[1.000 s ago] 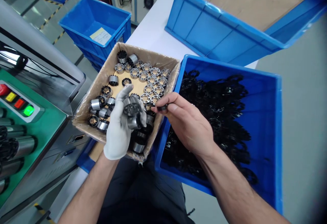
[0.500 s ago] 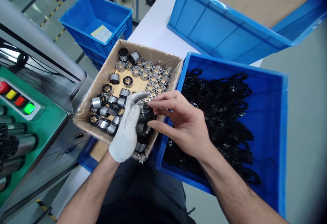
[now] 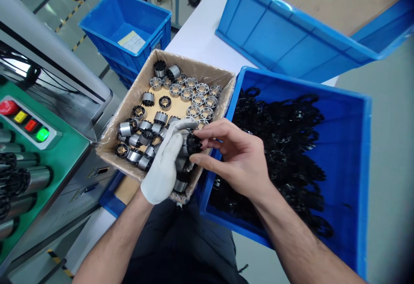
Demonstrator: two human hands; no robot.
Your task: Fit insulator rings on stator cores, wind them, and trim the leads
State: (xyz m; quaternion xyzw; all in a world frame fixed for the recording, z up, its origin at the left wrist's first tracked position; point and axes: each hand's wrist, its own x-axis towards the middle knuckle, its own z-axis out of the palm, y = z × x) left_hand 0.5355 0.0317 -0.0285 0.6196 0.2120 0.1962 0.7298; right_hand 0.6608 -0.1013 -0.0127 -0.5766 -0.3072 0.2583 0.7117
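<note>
My left hand [image 3: 164,163], in a white glove, is closed around a metal motor core [image 3: 184,144] above the near right part of a cardboard box [image 3: 119,107]. Against the core's right end sits a black plastic end piece [image 3: 194,143]. My bare right hand [image 3: 239,154] has its thumb and fingers around that black piece. Inside the plastic-lined box, cores with black ends [image 3: 134,156] lie jumbled on the near left. Bare metal cores [image 3: 202,89] stand in rows on the far right.
A blue bin [image 3: 352,167] of loose black plastic pieces [image 3: 284,154] stands to the right. Behind it is a larger blue crate [image 3: 258,29] holding cardboard. A blue crate [image 3: 129,16] with a paper slip is at the far left. A green machine top [image 3: 61,159] with lit buttons borders the left.
The black end piece now shows more plainly between my right fingers, at the end of the core. Both hands stay close together; the whole view has shifted slightly.
</note>
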